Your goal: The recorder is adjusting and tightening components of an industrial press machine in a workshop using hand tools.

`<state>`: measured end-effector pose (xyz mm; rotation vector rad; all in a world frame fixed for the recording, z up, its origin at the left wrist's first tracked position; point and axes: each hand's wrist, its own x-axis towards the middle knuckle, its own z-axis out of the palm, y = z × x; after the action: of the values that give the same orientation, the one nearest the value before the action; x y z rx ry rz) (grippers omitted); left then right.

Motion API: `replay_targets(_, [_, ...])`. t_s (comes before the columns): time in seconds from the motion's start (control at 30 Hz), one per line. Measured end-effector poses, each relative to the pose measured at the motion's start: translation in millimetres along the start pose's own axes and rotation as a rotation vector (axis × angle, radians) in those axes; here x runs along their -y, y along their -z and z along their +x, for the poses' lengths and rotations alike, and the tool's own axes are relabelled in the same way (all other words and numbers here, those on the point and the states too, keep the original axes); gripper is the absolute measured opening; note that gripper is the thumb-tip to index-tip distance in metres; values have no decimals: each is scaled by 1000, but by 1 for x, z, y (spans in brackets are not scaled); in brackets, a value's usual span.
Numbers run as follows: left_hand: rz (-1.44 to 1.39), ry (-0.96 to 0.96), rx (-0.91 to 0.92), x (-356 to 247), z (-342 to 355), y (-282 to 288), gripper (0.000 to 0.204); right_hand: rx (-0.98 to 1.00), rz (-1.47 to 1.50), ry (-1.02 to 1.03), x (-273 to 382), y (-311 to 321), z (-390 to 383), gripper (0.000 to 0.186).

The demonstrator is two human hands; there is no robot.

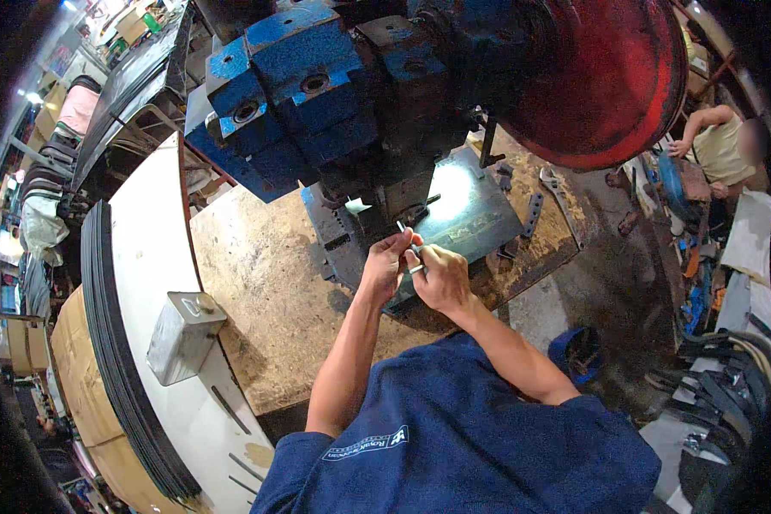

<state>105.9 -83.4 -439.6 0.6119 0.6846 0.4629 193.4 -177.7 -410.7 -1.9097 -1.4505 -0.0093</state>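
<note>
My left hand [384,264] and my right hand [439,276] meet in front of a big blue press machine [317,94]. Together they pinch a small thin metal piece [409,243] whose tip points up toward the dark die area under the ram. The steel bed plate [471,206] of the press lies just beyond my fingers and shines in the light. My forearms come up from my blue shirt at the lower edge.
A worn wooden bench [265,291] surrounds the bed. A grey metal box [182,336] sits on a white board at left. A red flywheel [608,77] hangs upper right, a wrench [557,190] lies below it. Another person [720,146] sits far right.
</note>
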Motion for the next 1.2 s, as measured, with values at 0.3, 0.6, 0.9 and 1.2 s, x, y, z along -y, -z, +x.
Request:
replay_targets(0.3, [65,-62,-57,6,6,6,25,-172,1019,-609,3,-41,-9,43])
replay_targets(0.6, [-63,-39,-2,-4,-6,-10,25,-226,1046,-639,-2,-51,-11,46])
replay_targets(0.9, [532,-276,-151,-1,-10,16,25,0,894,-554,-4,-27,-11,49])
replay_targets(1.2, [1300,-883,-476,-33,-1,28,54,1,245,-351,-38,0,-10,39])
